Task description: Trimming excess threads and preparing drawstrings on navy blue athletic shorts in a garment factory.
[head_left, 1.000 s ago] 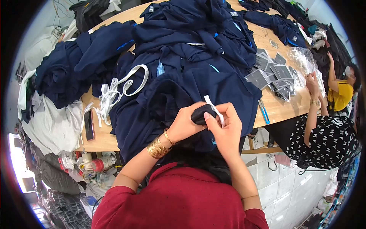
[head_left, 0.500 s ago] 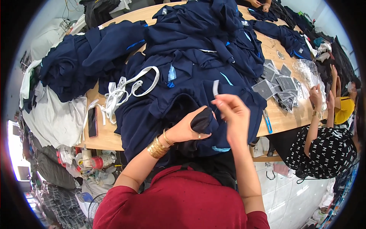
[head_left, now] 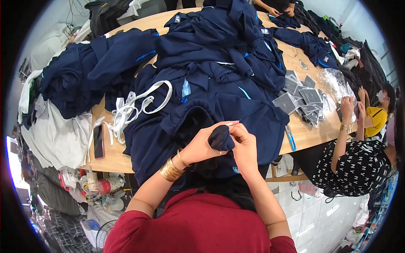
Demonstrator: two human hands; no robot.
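Observation:
A navy garment (head_left: 249, 111) with a gathered opening lies spread in front of me. A bunched part of dark cloth (head_left: 221, 138) sticks up out of my left hand (head_left: 200, 145), whose fingers and thumb are wrapped round it. Against the right side of this bunch, my right hand (head_left: 245, 147) is closed, its thumb and fingers pressed on the cloth. A small white bit, apparently the end of a strip (head_left: 230, 124), shows where the fingertips of both hands meet. The rest of that strip is hidden by my fingers.
More navy garments (head_left: 202, 46) are heaped behind and to the left. White tape (head_left: 134, 103) lies coiled near a phone (head_left: 98, 142). On the right are a blue-handled cutting tool (head_left: 290, 138), several grey square packets (head_left: 312, 96) and a co-worker in a patterned black top (head_left: 358, 164).
My right hand has come down and left, bringing the short white strip to the bunched cloth. My left hand still grips the bunch. The whole view has shifted slightly.

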